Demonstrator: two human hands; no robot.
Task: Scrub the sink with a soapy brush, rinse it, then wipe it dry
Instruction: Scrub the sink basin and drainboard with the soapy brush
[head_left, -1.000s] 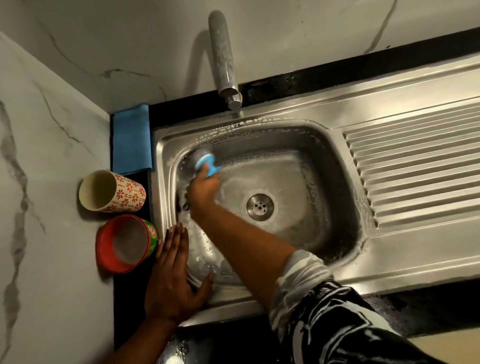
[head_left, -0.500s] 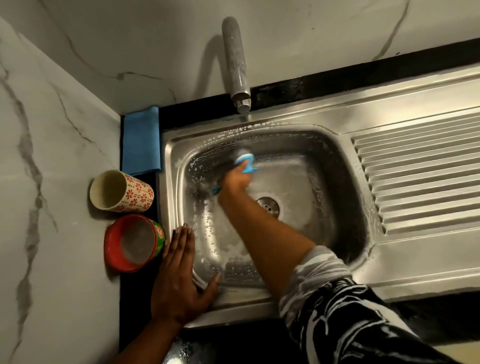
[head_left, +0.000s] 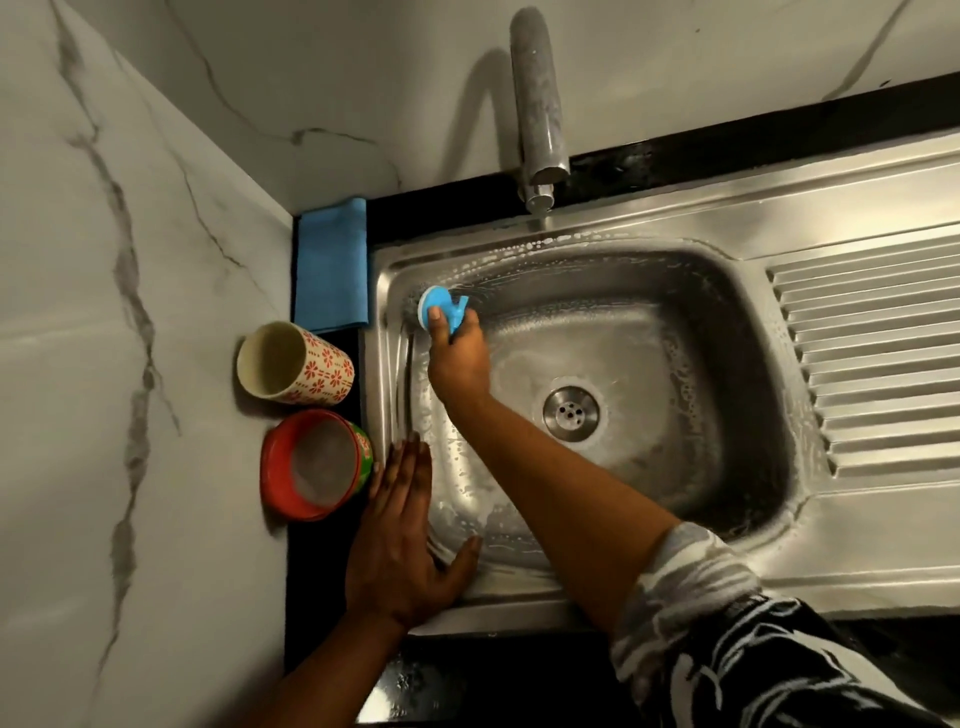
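Note:
The steel sink (head_left: 675, 291) is streaked with soap foam along its walls and rim, and its drain (head_left: 570, 411) lies in the middle of the basin. My right hand (head_left: 460, 358) grips a small blue brush (head_left: 442, 307) and presses it against the basin's far left corner. My left hand (head_left: 400, 540) lies flat with straight fingers on the sink's near left rim, thumb over the edge. A folded blue cloth (head_left: 331, 265) lies on the counter left of the sink's back corner.
The tap spout (head_left: 537, 114) hangs over the back rim with no water running. A flowered cup (head_left: 296, 364) lies on its side and a red tub (head_left: 314, 465) stands left of the sink. A ribbed drainboard (head_left: 878, 358) extends to the right.
My right hand has swept the brush from the middle of the back wall to the far left corner of the basin. The left hand has stayed on the rim.

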